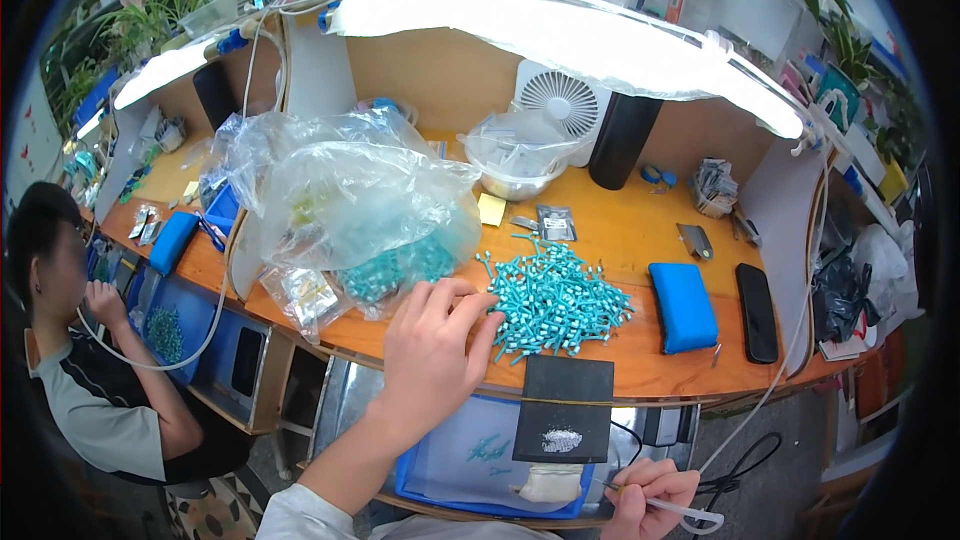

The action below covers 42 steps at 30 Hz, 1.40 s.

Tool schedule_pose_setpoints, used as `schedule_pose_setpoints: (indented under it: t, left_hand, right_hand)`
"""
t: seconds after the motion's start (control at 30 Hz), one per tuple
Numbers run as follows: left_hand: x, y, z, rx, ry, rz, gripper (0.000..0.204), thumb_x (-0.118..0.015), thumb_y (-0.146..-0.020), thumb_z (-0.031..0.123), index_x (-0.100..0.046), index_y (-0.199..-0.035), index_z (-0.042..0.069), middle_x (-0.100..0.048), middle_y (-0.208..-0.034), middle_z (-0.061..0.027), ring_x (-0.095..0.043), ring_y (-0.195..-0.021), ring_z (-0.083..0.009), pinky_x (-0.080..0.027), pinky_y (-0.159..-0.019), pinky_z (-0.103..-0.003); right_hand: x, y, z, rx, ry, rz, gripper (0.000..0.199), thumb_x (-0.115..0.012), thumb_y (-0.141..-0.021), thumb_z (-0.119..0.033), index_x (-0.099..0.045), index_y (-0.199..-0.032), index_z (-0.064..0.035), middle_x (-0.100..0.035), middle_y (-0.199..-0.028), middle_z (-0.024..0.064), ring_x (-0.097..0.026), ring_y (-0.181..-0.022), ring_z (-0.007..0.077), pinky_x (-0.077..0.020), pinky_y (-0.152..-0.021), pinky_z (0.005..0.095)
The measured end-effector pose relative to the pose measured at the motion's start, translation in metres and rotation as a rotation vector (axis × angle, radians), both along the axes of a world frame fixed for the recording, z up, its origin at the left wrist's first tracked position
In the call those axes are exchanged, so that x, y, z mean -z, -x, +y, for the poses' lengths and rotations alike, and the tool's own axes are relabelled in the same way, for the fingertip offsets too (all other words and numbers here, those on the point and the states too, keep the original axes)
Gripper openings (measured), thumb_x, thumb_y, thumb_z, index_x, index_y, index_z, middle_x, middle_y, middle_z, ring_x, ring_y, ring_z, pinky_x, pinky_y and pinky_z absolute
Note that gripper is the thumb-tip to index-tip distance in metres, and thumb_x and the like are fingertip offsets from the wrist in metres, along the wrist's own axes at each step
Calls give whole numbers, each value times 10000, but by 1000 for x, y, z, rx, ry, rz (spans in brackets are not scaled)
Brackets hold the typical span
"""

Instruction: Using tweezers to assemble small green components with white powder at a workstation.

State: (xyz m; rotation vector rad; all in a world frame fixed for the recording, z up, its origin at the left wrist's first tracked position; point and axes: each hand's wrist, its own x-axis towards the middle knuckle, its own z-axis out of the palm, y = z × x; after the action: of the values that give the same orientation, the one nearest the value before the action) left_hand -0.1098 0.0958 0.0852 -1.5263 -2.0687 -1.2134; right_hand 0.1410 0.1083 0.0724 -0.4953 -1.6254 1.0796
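My left hand (432,350) reaches to the left edge of a heap of small teal stick-like pieces (555,295) on the wooden bench. Its thumb and forefinger come close together there; whatever may be between them is too small to make out. Low on the right, my right hand (650,500) grips a slim pen-like tool (608,484) with a thin metal tip and a white tube-like tail. The tip points at a white cloth pad (550,485) below a black board (565,390). Tiny glittering white grains (562,440) lie on that board, which a band crosses.
A blue tray (425,475) under the board holds a few teal pieces. Clear plastic bags (360,205) bulge at the left; a blue pouch (683,307) and black phone (757,313) lie right. A lamp (560,35) spans above. Another person (90,360) sits at left.
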Motion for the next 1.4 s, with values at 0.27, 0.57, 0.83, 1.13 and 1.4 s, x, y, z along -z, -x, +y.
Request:
schedule_pose_setpoints:
  t: [0.27, 0.57, 0.83, 1.13, 1.4]
  left_hand:
    - [1, -1, 2, 43, -62, -34, 95, -674, -693, 44, -642, -783, 51, -576, -783, -65, -535, -733, -232, -433, -630, -316]
    - [-7, -16, -13, 108, -142, -95, 130, -662, -694, 2, -622, -815, 27, -589, -798, -96, -551, -711, -242, -430, -626, -315]
    - [-22, -47, -46, 485, 5, -107, 195, -706, -648, 48, -618, -817, 90, -601, -826, -19, -548, -702, -185, -415, -599, -286]
    - [-20, -49, -54, 642, 63, -117, 239, -718, -682, 123, -615, -896, 102, -583, -862, 3, -539, -708, -162, -417, -603, -272]
    - [-10, -60, -57, 725, -15, -532, 289, -750, -660, 105, -651, -930, 77, -605, -864, -51, -563, -724, -182, -445, -617, -273]
  right_hand:
    - [-5, -4, -1, -8, 24, -53, 127, -490, -825, 2, -368, -829, -30, -486, -678, 109, -441, -554, 121, -389, -508, 231]
    - [-6, 1, -1, -385, 247, -111, 105, -422, -866, 31, -378, -950, -13, -467, -705, 58, -406, -575, 80, -345, -515, 207]
    - [-21, 15, -1, -402, 338, -277, 274, -441, -884, 10, -381, -1151, 18, -489, -733, 18, -425, -593, 42, -325, -509, 173]
    - [-19, 12, -6, -355, 303, -363, 137, -488, -860, 26, -430, -982, 7, -466, -689, 0, -409, -558, 35, -315, -481, 176]
    - [-14, 12, -10, -432, 357, -213, 149, -460, -865, 30, -401, -1000, 9, -482, -745, 26, -427, -587, 34, -338, -491, 174]
